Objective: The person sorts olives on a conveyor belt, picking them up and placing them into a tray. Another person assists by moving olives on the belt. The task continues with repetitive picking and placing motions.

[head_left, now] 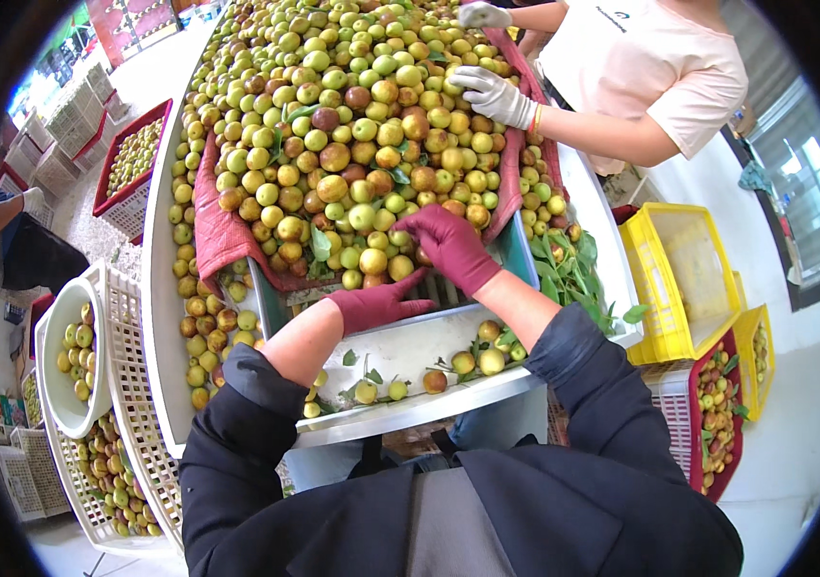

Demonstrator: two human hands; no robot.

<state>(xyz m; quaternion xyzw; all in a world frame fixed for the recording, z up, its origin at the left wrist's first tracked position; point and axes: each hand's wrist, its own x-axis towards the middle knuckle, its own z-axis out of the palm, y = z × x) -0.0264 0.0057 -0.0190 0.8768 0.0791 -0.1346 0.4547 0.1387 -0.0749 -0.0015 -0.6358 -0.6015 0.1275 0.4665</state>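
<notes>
A big heap of green and brown jujubes (362,216) covers the white sorting table (420,351), partly on a red quilted cloth (227,231). At the heap's near edge, my right hand (453,250) in a maroon glove curls its fingers down over the fruit; what lies under them is hidden. Just left and nearer, my left hand (376,305), gloved the same, stretches its fingers and thumb out with nothing in them. Both hands are above a blue-green tray (522,260) with a slatted bottom. A few loose jujubes (435,381) and leaves lie along the table's front edge.
Across the right side, a person's white-gloved hand (495,96) rests on the heap. Green leaves (569,269) pile by the right rim. Yellow crates (684,279) stand right; a white basket (131,385) with a white bowl (56,399) stands left. Another person (21,240) is far left.
</notes>
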